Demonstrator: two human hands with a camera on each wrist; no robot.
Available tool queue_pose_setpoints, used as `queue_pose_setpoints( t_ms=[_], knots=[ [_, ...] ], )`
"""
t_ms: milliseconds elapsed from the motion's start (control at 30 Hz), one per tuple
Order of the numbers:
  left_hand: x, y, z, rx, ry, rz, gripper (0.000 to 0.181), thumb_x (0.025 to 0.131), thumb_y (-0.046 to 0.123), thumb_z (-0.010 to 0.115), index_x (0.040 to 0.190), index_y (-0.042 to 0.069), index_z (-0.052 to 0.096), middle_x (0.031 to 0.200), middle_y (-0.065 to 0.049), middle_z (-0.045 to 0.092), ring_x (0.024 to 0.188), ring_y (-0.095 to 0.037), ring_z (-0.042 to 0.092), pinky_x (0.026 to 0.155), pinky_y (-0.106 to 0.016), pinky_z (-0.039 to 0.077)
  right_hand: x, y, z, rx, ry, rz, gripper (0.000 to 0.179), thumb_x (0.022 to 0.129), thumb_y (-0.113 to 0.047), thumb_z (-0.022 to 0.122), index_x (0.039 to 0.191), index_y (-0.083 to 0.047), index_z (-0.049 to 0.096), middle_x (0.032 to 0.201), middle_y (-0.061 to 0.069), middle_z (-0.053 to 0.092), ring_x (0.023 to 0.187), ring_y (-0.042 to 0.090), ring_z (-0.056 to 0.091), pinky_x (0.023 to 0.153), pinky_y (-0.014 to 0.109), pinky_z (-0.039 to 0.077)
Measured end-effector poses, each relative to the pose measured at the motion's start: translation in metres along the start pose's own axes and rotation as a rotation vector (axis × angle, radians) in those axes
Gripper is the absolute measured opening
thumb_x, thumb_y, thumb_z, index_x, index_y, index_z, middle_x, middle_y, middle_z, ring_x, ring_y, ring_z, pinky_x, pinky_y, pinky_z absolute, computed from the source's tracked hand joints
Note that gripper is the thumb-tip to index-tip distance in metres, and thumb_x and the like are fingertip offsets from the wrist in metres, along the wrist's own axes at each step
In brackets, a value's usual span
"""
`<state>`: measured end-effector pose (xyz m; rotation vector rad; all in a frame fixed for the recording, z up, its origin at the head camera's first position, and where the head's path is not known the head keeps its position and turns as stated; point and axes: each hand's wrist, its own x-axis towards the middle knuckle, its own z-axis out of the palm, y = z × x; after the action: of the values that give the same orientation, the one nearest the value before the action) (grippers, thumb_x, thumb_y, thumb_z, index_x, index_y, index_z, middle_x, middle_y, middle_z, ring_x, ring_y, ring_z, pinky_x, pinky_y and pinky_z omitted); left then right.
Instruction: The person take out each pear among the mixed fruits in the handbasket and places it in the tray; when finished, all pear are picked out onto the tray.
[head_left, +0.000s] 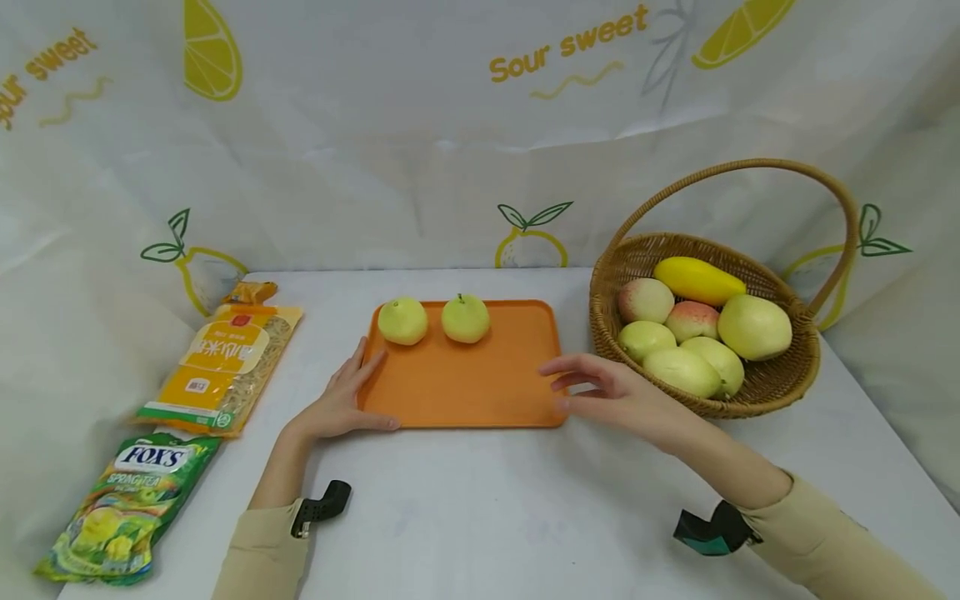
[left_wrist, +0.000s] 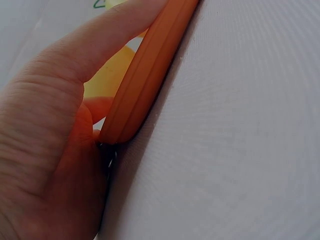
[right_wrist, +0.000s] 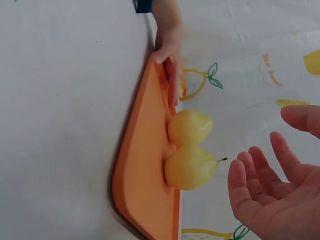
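On table (head_left: pixel 480 508) — orange tray (head_left: pixel 465 379), long axis sideways — left grip (head_left: pixel 347 403) wide, right grip (head_left: pixel 617 393) loose

Around me on three sides hangs a creased white curtain (head_left: pixel 420 192), printed with yellow lemon slices (head_left: pixel 213 58), leafy lemon outlines (head_left: pixel 531 248) and "Sour sweet" lettering (head_left: pixel 568 44). Soft light falls on my white tabletop (head_left: pixel 480 517).

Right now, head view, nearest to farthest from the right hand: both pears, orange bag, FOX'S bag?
1. Right pear: on the tray, left of the right hand.
2. Left pear: also on tray.
3. Orange bag: left of tray.
4. FOX'S bag: front left.
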<state>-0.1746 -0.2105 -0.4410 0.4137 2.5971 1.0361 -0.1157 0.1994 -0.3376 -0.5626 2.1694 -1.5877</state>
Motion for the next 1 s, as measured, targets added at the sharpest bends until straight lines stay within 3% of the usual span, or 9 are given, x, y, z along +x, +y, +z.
queue_pose_setpoints(
  t_ms=[267, 467, 700, 900, 1000],
  knots=[
    [0.0, -0.001, 0.002, -0.001, 0.003, 0.003, 0.116, 0.069, 0.052, 0.084, 0.158, 0.021, 0.017, 0.162, -0.004, -0.016, 0.145, -0.042, -0.006, 0.108, -0.07, 0.006, -0.016, -0.013, -0.022, -0.052, 0.005, -0.073, 0.034, 0.098, -0.008, 0.058, 0.131, -0.007, 0.055, 0.131, 0.009, 0.056, 0.115, 0.021, 0.055, 0.091, 0.027, 0.05],
    [0.0, -0.002, 0.001, 0.002, 0.005, 0.012, 0.116, 0.069, 0.051, 0.084, 0.158, 0.021, 0.017, 0.162, -0.004, -0.016, 0.146, -0.041, -0.007, 0.108, -0.07, 0.005, -0.027, -0.022, -0.041, -0.167, 0.114, -0.09, 0.027, 0.098, -0.009, 0.059, 0.125, -0.005, 0.059, 0.12, 0.007, 0.062, 0.109, 0.016, 0.057, 0.087, 0.022, 0.051],
    [0.0, -0.002, 0.0, -0.001, 0.008, 0.017, 0.116, 0.068, 0.051, 0.085, 0.158, 0.021, 0.017, 0.162, -0.003, -0.015, 0.146, -0.04, -0.007, 0.108, -0.07, 0.005, -0.035, -0.016, -0.067, -0.311, 0.195, -0.067, 0.027, 0.099, -0.011, 0.057, 0.125, -0.006, 0.059, 0.122, 0.009, 0.058, 0.106, 0.011, 0.056, 0.083, 0.018, 0.05],
    [0.0, -0.003, 0.0, -0.001, 0.011, 0.029, 0.116, 0.069, 0.052, 0.084, 0.158, 0.021, 0.018, 0.163, -0.003, -0.015, 0.146, -0.041, -0.006, 0.108, -0.07, 0.006, -0.039, -0.005, -0.091, -0.54, 0.244, -0.125, 0.025, 0.093, -0.006, 0.065, 0.118, -0.007, 0.063, 0.114, 0.001, 0.061, 0.1, 0.005, 0.057, 0.082, 0.013, 0.047],
    [0.0, -0.004, 0.001, -0.001, 0.011, 0.033, 0.115, 0.069, 0.052, 0.084, 0.158, 0.021, 0.018, 0.163, -0.002, -0.015, 0.146, -0.04, -0.006, 0.109, -0.069, 0.006, -0.04, -0.002, -0.102, -0.677, 0.201, -0.156, 0.026, 0.089, -0.005, 0.07, 0.114, -0.011, 0.063, 0.111, -0.003, 0.062, 0.097, 0.007, 0.06, 0.079, 0.019, 0.051]
  ],
)
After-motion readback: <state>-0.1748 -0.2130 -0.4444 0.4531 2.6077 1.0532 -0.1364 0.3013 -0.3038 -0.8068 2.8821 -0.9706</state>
